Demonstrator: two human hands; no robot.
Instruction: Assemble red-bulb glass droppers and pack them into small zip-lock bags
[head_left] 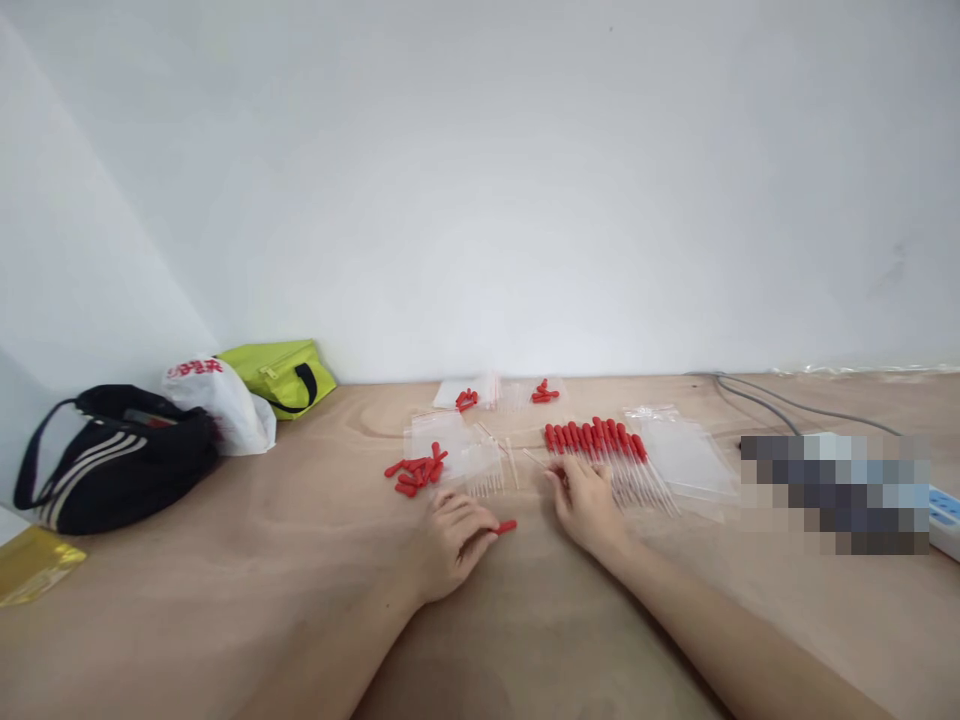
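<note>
Left hand (456,540): we pinch one red dropper bulb (508,526) between thumb and fingers, its end jutting rightward just above the wooden tabletop (480,650). Right hand (589,495): fingertips grip a thin clear tube (535,460), its tip pointing up and left from the grip. Bulb and tube are apart, so we judge this pair unjoined.

Done: beside and beyond the right-hand grip lies a slanted row of red-bulbed droppers (609,445), bulbs at the far end; exact count not legible. Left over: a heap of loose red bulbs (418,468) just beyond the left hand, and bare tubes (489,483) between the two grips, slightly beyond. Farther out, two smaller clusters of bulbs (466,400) rest by clear bags (489,390). We estimate work is partway.
</note>
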